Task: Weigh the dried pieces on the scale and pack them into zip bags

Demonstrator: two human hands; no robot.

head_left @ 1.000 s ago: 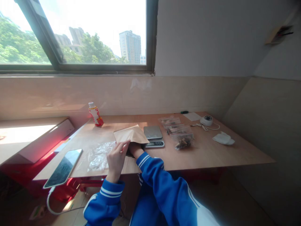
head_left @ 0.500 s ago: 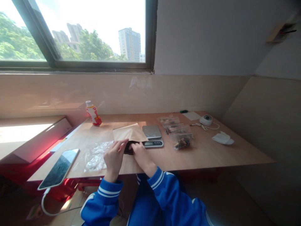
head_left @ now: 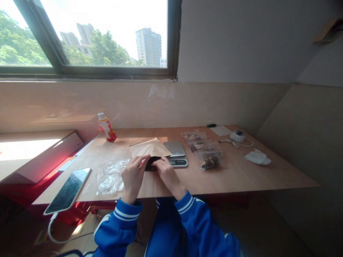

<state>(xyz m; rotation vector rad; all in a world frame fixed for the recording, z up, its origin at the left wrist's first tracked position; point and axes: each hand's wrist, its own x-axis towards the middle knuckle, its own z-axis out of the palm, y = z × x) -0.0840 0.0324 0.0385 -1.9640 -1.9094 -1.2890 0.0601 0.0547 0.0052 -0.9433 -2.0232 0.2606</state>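
A brown paper bag (head_left: 148, 147) lies on the table with its mouth toward me, and a dark gap shows at the mouth. My left hand (head_left: 133, 175) pinches the left side of the mouth. On the right side, my right hand (head_left: 169, 174) has its fingers closed at the mouth's edge; the fingertips are partly hidden. A grey kitchen scale (head_left: 175, 149) stands just behind and right of my right hand, partly covered by the bag's corner. Crumpled clear plastic bags (head_left: 111, 178) lie left of my left hand.
Several zip bags (head_left: 209, 159) with brown dried pieces lie right of the scale. Farther right are a white dome camera (head_left: 237, 135) with its cable and a white crumpled cloth-like item (head_left: 257, 157). A phone (head_left: 68, 191) on a cable overhangs the front left edge. A bottle (head_left: 107, 127) stands behind.
The fingers of my right hand have shifted right and the bag's mouth gapes wider. Both hands still hold the bag. The view has moved slightly.
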